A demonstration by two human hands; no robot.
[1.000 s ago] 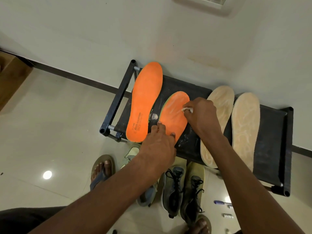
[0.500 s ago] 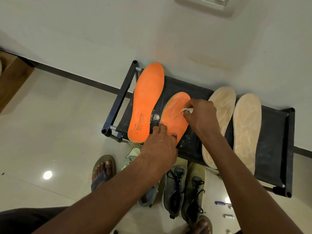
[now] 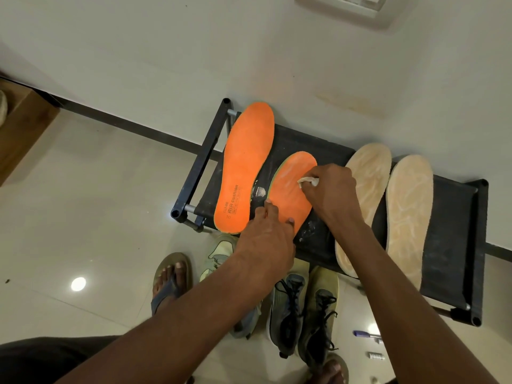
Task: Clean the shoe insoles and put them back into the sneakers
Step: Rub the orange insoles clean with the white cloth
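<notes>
The orange insole I am working on (image 3: 291, 195) is lying flat on the black bench (image 3: 448, 245), second from the left of four. Its long axis is running from the toe, up and to the right near the wall, down to the heel at the bench's near edge, toward me. A pale, chalky film is showing on the toe half, so I am judging the scrubbing as only partly done here.

My right hand (image 3: 329, 187) is sitting just right of the toe half, its grip pinched around a small white cloth (image 3: 309, 180) that is pressing on the insole's surface. My left hand (image 3: 266, 245) is covering the heel end, fingers (image 3: 268, 207) spread and pressing down flat, not curled round anything. So the heel is lying under the left hand and the toe beside the right; any stroke I am making next should be running along that axis, away from the pinned heel, or the insole could be skidding sideways.

Outward, the longer orange insole (image 3: 246, 173) is lying just to the left, nearly parallel. Two beige insoles (image 3: 368, 195) are lying to the right, behind my right forearm. Below the bench, the sneakers (image 3: 288, 309) are waiting on the floor, none yet refilled as far as I can see.
</notes>
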